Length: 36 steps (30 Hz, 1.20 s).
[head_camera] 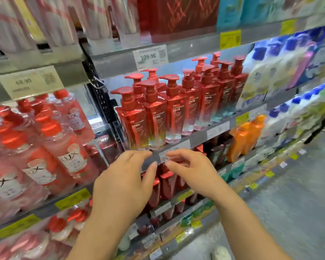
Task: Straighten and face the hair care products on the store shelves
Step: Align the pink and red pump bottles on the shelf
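Note:
Several red pump bottles point(154, 113) stand in rows on the middle shelf point(199, 139), labels mostly facing out. Just below that shelf's front edge hover both hands. My left hand point(124, 182) has its fingers spread and holds nothing. My right hand point(191, 167) is close beside it, fingers curled loosely and apart, also holding nothing. Neither hand touches a bottle. Dark red bottles point(167, 184) on the shelf below are partly hidden behind my hands.
Pink Lux bottles point(68, 147) fill the left bay. Orange bottles point(246, 137) and white-and-blue packs point(281, 68) sit to the right. A price tag reading 109.90 point(149, 56) hangs above. Red boxes point(178, 17) top the upper shelf. Grey aisle floor point(298, 194) lies right.

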Tool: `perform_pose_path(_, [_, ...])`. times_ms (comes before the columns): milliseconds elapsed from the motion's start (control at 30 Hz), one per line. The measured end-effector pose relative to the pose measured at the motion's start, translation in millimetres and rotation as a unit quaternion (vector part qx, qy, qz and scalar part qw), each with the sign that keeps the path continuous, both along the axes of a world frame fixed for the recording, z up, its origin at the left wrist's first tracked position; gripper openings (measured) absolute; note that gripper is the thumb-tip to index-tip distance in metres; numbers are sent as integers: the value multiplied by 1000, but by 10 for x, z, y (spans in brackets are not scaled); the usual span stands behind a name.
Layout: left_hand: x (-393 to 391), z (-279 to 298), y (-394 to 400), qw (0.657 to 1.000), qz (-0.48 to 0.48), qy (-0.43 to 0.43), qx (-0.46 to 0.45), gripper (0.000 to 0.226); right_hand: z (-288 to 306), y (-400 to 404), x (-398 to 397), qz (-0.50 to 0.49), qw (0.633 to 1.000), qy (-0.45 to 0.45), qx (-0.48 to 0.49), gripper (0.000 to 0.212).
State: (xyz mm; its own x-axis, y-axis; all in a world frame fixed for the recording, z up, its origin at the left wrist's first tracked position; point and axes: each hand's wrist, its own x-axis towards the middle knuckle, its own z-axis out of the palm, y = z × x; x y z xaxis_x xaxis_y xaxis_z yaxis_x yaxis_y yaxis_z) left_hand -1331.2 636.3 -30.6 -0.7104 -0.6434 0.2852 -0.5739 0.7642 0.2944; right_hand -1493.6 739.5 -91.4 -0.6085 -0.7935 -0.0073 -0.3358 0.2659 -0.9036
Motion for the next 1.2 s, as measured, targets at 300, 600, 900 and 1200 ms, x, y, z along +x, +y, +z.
perform_pose_path(300, [-1237,98,219,994,57,89,-29,29,444,91,-1392,36,996,66,-41,19])
perform_pose_path(600, [-2021,228,230,978,152,114,-86,39,935,-319,-2132,122,932,337,-50,73])
perform_pose_path(900, [-1947,169,77,966,170,118,-152,21,1076,-751,-2066,174,921,347,29,107])
perform_pose_path(1200, [-1877,191,-63,969,129,137,-159,16,983,-810,-2038,142,935,317,74,113])
